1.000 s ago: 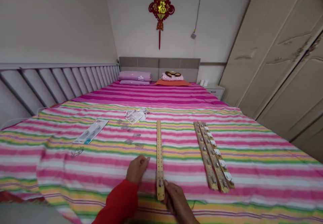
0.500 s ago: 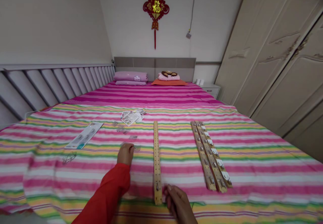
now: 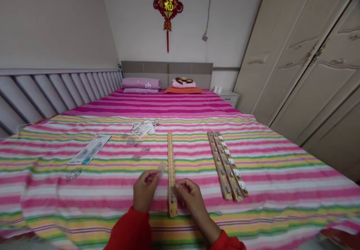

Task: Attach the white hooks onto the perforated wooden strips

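My left hand (image 3: 144, 190) pinches a small clear plastic piece (image 3: 161, 167) by its lower end, just left of a long wooden strip (image 3: 171, 156). The strip lies lengthwise on the striped bedspread, with rows of small holes and a metal hook (image 3: 172, 197) on a clear backing near its close end. My right hand (image 3: 189, 194) is closed at the strip's right edge, its fingertips touching the wood just above that hook. More clear pieces with small metal parts, such as this clear hook piece (image 3: 136, 157), lie to the left of the strip.
Several wooden strips (image 3: 225, 167) bearing metal and white hooks lie together on the right. A pile of opened packaging (image 3: 142, 128) is further back. On the left are a packaged card (image 3: 90, 149) and a loose wire bundle (image 3: 73, 173). Pillows (image 3: 140, 84) rest by the headboard.
My left hand has picked a clear piece off the bedspread and brought it right, close to the strip. My right hand has moved up to touch the strip. The view has shifted slightly.
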Demonstrator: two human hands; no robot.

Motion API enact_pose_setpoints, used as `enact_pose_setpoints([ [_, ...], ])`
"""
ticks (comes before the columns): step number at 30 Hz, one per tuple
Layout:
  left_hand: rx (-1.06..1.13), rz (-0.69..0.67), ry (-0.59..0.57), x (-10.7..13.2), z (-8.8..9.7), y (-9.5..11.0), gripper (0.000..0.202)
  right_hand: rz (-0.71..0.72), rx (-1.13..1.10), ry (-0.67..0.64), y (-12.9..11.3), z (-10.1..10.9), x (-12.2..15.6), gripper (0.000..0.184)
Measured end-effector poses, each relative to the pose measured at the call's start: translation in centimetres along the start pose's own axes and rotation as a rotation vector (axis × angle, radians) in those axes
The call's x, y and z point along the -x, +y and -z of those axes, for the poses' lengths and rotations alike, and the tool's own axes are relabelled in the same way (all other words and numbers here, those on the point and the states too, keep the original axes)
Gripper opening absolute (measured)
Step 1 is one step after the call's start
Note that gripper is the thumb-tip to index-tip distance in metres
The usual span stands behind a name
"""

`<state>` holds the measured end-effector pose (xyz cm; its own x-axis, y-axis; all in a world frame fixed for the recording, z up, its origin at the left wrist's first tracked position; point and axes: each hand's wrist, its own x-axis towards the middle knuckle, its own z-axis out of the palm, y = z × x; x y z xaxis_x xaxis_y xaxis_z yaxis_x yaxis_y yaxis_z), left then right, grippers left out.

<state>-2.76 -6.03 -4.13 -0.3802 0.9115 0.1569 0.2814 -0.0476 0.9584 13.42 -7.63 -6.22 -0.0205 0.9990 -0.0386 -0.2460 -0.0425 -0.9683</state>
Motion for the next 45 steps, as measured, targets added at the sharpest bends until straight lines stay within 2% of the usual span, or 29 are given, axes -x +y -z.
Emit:
enact_pose_setpoints([
  [6, -0.083, -0.131, -0.032, 3.4, -0.8, 0.8, 0.027, 0.05, -0.012, 0.004, -0.7, -1.5, 0.0, 0.04],
  [10, -0.11, -0.222, -0.047, 4.5, -1.0, 0.6, 0.022, 0.062, -0.013, 0.024, -1.0, -1.5, 0.2, 0.041],
  [13, -0.097, -0.217, -0.082, 4.8, -1.1, 0.6, 0.022, 0.06, -0.019, 0.026, -1.0, -1.2, 0.2, 0.04],
  [18, 0.075, -0.035, -0.147, 3.5, -1.0, 1.0, 0.033, 0.051, -0.031, -0.003, -1.1, -0.6, -0.5, 0.035],
  [23, 0.255, 0.114, -0.298, 1.1, -1.3, 0.6, 0.039, 0.02, -0.025, -0.039, -1.0, -0.3, -2.0, 0.034],
  [28, 0.3, 0.233, -0.294, 0.1, -2.6, -0.7, 0.039, -0.018, -0.07, 0.022, 0.0, -0.2, -3.3, 0.029],
  [35, 0.276, 0.266, -0.263, -0.7, -4.1, -2.8, 0.036, 0.012, -0.053, 0.083, 2.2, 0.0, -4.8, 0.02],
  [45, 0.186, 0.243, -0.214, -1.2, -4.7, -4.8, 0.036, 0.047, 0.035, 0.121, 3.9, 0.2, -5.7, 0.015],
])
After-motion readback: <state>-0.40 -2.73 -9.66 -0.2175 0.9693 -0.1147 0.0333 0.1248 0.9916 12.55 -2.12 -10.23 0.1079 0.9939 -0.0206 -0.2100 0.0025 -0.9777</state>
